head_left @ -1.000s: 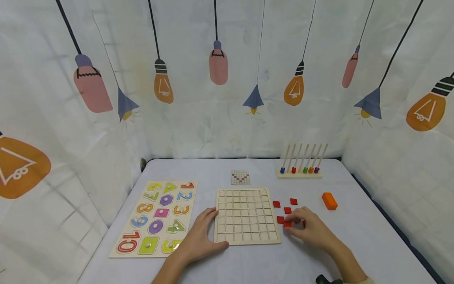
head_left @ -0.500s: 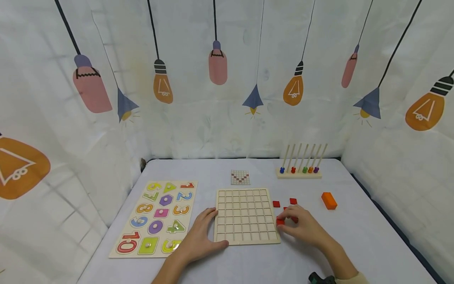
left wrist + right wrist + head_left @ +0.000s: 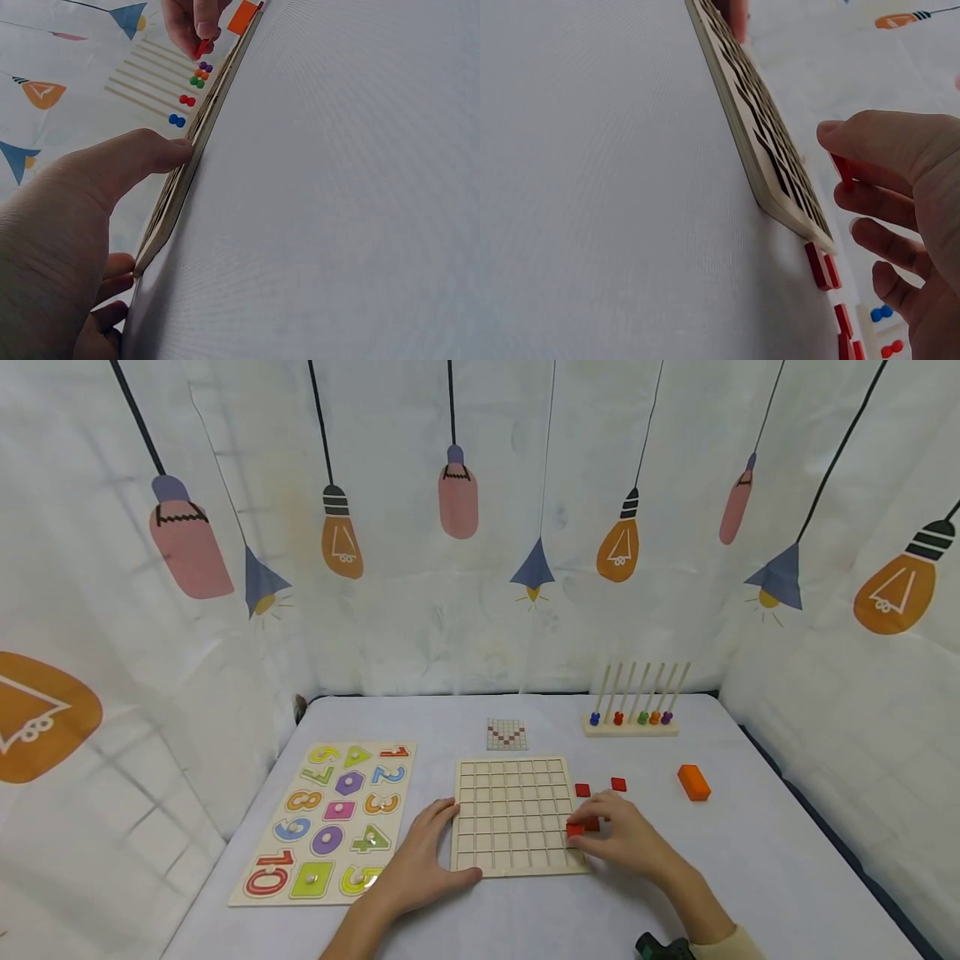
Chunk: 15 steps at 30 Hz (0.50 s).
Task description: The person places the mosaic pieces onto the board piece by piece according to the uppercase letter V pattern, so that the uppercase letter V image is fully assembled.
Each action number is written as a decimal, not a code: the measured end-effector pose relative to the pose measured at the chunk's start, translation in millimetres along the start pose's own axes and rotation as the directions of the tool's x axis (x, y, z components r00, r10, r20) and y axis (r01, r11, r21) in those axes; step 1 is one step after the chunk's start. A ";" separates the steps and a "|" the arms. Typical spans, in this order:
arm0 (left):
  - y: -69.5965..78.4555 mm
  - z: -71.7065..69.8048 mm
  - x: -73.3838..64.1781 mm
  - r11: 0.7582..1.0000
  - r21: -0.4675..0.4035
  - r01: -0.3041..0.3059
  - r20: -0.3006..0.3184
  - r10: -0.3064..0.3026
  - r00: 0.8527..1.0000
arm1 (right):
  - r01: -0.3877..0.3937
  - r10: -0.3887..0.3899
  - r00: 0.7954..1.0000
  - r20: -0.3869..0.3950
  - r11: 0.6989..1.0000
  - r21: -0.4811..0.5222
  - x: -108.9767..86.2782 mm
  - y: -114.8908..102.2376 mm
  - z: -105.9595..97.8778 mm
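A wooden grid board (image 3: 514, 817) of bare square cells lies mid-table. At its front left corner is my left hand (image 3: 429, 860), the thumb along the near edge and the fingers extended against the left side. My right hand (image 3: 618, 835) pinches a small red square tile (image 3: 842, 171) between thumb and fingertips, above the board's right edge. The tile stands tilted, clear of the cells in the right wrist view. Beside the board lie several more red tiles (image 3: 582, 790), some partly covered by the right hand.
Behind the board lies a small pattern card (image 3: 507, 735). A number and shape puzzle (image 3: 327, 835) is on the left. A peg stand (image 3: 633, 727) with coloured beads stands at the back right, and an orange block (image 3: 693, 782) is right of the tiles.
My right hand has picked up a red tile from beside the board and carried it left over the board's right edge. The left hand stays in place.
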<state>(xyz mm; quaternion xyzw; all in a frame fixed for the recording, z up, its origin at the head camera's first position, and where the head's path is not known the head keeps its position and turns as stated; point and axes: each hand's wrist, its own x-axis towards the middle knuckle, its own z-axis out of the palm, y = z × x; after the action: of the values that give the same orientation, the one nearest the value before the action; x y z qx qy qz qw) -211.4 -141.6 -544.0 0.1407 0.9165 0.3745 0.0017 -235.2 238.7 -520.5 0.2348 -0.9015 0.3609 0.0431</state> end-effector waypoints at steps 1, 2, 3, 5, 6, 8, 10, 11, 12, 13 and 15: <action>0.0 0.0 -0.1 1.000 -0.001 0.000 0.000 0.000 1.000 | 0.000 0.000 1.000 0.000 1.000 0.004 1.1 -1.0 1.2; 0.0 0.0 -0.3 1.000 -0.001 0.001 0.000 -0.001 1.000 | 0.003 -0.003 1.000 0.001 1.000 0.006 2.4 -1.9 2.3; 0.0 0.0 -0.4 1.000 0.000 0.001 0.000 -0.001 1.000 | 0.003 -0.003 1.000 0.002 1.000 0.011 3.5 -3.1 3.3; 0.0 0.0 -0.5 1.000 -0.001 0.000 0.001 0.000 1.000 | 0.008 -0.008 1.000 0.005 1.000 0.020 5.5 -5.9 4.6; 0.1 0.0 -0.6 1.000 -0.002 0.000 0.001 0.000 1.000 | 0.010 -0.010 1.000 0.008 1.000 0.026 6.6 -7.0 5.4; 0.0 0.0 -0.5 1.000 -0.001 -0.001 0.001 0.001 1.000 | 0.010 -0.011 1.000 0.014 0.999 0.039 8.6 -9.7 7.0; -0.1 0.1 -0.5 1.000 0.003 -0.002 0.000 0.002 1.000 | 0.005 -0.006 1.000 0.023 0.999 0.048 10.3 -12.3 8.7; -0.1 0.1 -0.5 1.000 0.004 -0.002 0.000 0.002 1.000 | -0.001 -0.001 1.000 0.027 0.999 0.049 11.4 -13.1 10.0; -0.2 0.2 -0.4 1.000 0.006 -0.003 -0.001 0.003 1.000 | -0.005 0.004 1.000 0.029 0.999 0.048 12.5 -14.2 11.3; -0.3 0.3 -0.4 1.000 0.006 -0.003 -0.001 0.003 1.000 | -0.013 0.011 0.999 0.031 0.999 0.047 13.5 -15.5 12.5; -0.4 0.5 -0.1 1.000 0.008 -0.004 -0.002 0.004 1.000 | -0.023 0.021 0.999 0.039 0.999 0.045 15.2 -18.7 14.6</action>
<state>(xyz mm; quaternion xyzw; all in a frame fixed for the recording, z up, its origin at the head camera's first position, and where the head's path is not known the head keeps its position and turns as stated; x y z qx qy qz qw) -211.3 -141.6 -544.6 0.1421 0.9176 0.3711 -0.0004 -238.8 211.1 -515.7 0.2326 -0.8964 0.3769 0.0164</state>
